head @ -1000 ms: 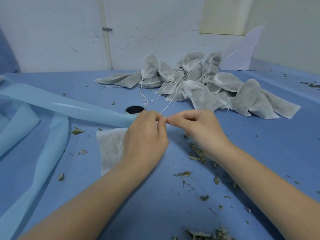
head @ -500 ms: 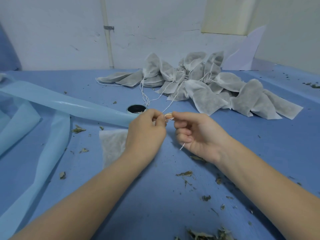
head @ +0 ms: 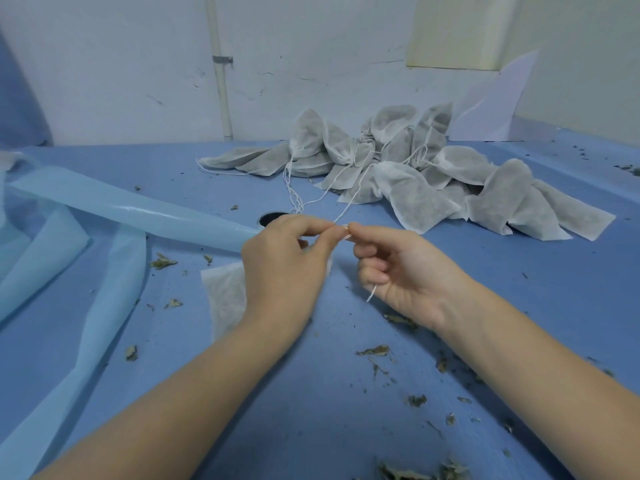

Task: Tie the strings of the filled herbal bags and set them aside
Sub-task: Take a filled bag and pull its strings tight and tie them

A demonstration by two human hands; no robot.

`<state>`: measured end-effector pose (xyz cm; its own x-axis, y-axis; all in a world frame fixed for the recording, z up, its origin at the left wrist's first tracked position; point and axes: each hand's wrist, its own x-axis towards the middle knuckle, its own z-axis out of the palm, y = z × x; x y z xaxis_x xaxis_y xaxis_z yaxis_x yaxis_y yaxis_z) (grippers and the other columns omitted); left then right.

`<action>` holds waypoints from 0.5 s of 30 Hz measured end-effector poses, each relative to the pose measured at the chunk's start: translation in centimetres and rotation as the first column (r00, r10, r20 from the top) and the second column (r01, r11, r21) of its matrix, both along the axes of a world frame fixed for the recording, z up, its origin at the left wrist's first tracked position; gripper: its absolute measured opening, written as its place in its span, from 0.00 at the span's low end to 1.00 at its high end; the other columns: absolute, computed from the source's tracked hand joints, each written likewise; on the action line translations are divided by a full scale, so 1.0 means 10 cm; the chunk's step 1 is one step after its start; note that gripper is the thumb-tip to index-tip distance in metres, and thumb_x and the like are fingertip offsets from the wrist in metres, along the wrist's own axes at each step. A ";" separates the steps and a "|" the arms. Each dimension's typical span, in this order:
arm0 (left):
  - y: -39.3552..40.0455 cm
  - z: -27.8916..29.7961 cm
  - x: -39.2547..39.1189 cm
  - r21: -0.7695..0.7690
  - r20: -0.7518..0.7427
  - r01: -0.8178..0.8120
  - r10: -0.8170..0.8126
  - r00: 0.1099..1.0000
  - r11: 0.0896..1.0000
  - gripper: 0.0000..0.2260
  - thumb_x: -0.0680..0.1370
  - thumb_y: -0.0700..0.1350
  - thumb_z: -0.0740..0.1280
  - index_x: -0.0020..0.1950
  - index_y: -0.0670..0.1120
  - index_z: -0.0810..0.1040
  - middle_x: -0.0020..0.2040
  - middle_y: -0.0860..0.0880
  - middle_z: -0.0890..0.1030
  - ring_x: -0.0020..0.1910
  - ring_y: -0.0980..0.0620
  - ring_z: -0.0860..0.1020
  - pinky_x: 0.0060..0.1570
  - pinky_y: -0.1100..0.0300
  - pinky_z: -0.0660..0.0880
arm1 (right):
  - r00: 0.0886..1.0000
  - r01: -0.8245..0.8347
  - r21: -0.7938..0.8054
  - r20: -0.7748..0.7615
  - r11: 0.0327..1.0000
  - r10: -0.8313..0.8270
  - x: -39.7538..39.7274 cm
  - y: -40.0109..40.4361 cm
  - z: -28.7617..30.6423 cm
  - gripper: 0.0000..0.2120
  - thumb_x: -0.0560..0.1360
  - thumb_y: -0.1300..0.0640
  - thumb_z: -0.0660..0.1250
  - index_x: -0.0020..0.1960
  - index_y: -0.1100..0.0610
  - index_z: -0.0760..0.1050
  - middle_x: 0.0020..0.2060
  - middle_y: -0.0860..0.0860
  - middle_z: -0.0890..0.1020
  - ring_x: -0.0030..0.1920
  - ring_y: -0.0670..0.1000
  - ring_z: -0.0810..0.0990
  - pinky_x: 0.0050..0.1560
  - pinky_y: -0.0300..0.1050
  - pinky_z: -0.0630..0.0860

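2 hands' fingers [head: 325, 233] pinch the string [head: 372, 293] above 1 filled bag [head: 225, 296].

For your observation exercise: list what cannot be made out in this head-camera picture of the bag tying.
- Knot state: string too thin, pinched between left hand and right hand.
- Bag mouth: hidden under the left hand.
- Dark hole: partly covered by the left hand.

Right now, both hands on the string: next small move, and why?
Probably draw the hands apart to cinch the knot. The left hand and right hand pinch the white string fingertip to fingertip, its loose end hangs under the right palm, and the bag beneath the left hand is not yet with the pile.
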<state>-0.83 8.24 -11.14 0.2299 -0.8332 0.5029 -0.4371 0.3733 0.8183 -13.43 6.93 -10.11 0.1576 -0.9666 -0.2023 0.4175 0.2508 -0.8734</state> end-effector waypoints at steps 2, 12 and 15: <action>0.00 -0.01 0.01 -0.043 0.130 -0.059 0.064 0.989 0.997 0.03 0.73 0.47 0.72 0.39 0.50 0.83 0.39 0.56 0.82 0.44 0.56 0.77 0.45 0.67 0.68 | 0.988 0.053 -0.078 -0.139 0.996 -0.063 0.00 -0.01 -0.03 0.07 0.72 0.63 0.70 0.44 0.69 0.80 0.27 0.49 0.67 0.24 0.44 0.60 0.21 0.34 0.58; -0.04 -0.06 -0.01 -0.077 0.299 -0.059 0.079 0.951 0.995 0.05 0.77 0.45 0.66 0.47 0.48 0.81 0.49 0.49 0.71 0.52 0.49 0.64 0.53 0.63 0.58 | 0.931 0.098 -0.282 -0.314 0.954 -0.188 -0.05 -0.03 -0.09 0.08 0.67 0.56 0.76 0.41 0.62 0.84 0.28 0.48 0.77 0.29 0.43 0.72 0.32 0.34 0.74; -0.07 -0.02 -0.01 0.088 0.194 -0.034 0.016 0.981 0.996 0.04 0.77 0.50 0.65 0.43 0.58 0.77 0.47 0.55 0.67 0.54 0.54 0.61 0.55 0.62 0.57 | 0.950 0.063 -0.281 -0.276 0.958 -0.144 -0.03 -0.02 -0.10 0.10 0.70 0.55 0.73 0.44 0.63 0.83 0.38 0.53 0.84 0.41 0.47 0.82 0.45 0.39 0.81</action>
<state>-0.90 7.57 -11.37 0.1572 -0.8726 0.4624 -0.5985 0.2883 0.7474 -13.78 6.74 -11.09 0.0271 -0.9987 0.0423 0.1468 -0.0378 -0.9884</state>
